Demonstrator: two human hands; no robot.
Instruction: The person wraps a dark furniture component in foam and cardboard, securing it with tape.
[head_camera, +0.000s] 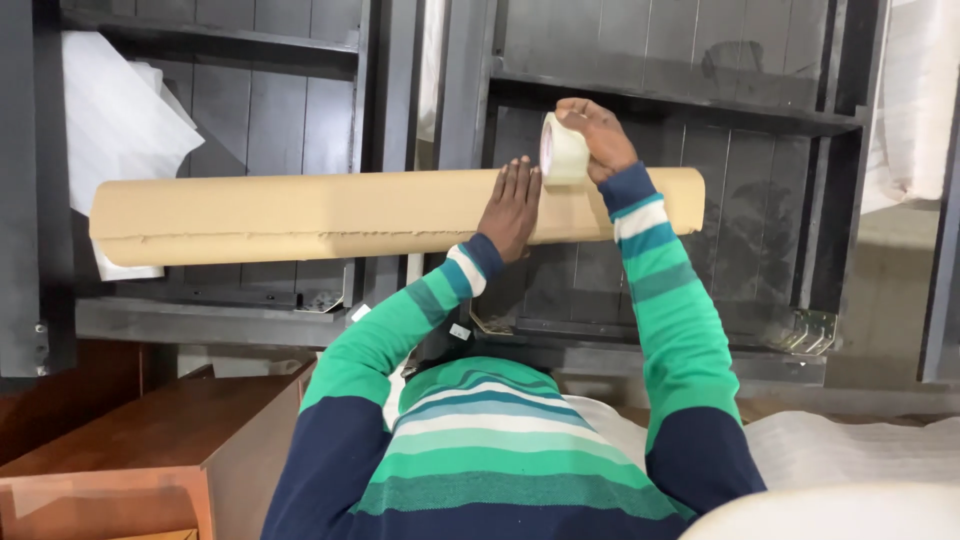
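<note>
1. Two hands work on one long brown cardboard roll (300, 215). The left hand (512, 205) lies flat and open against the roll's face, fingers spread and pointing up, pressing on it right of its middle.
2. Right hand (598, 135) is closed around a roll of pale packing tape (563, 150), gripping it from the right. The tape roll sits at the cardboard roll's top edge, just beside the left hand's fingertips and touching the cardboard.
3. Cardboard roll is held in the air in front of a dark slatted wooden frame (280, 110). Its long axis runs left to right, nearly level; a seam line runs along its lower part.
4. Hidden or unclear: the right forearm in a green, white and navy striped sleeve (660, 270) crosses the roll near its right end and covers a strip of it. Any loose tape strip cannot be made out. The right palm is hidden behind the tape roll.
5. White wrapping sheet (115, 120) shows behind the roll's left end, partly covered by it. Brown wooden cabinet (130, 450) sits at lower left, cut off by the picture edge.
</note>
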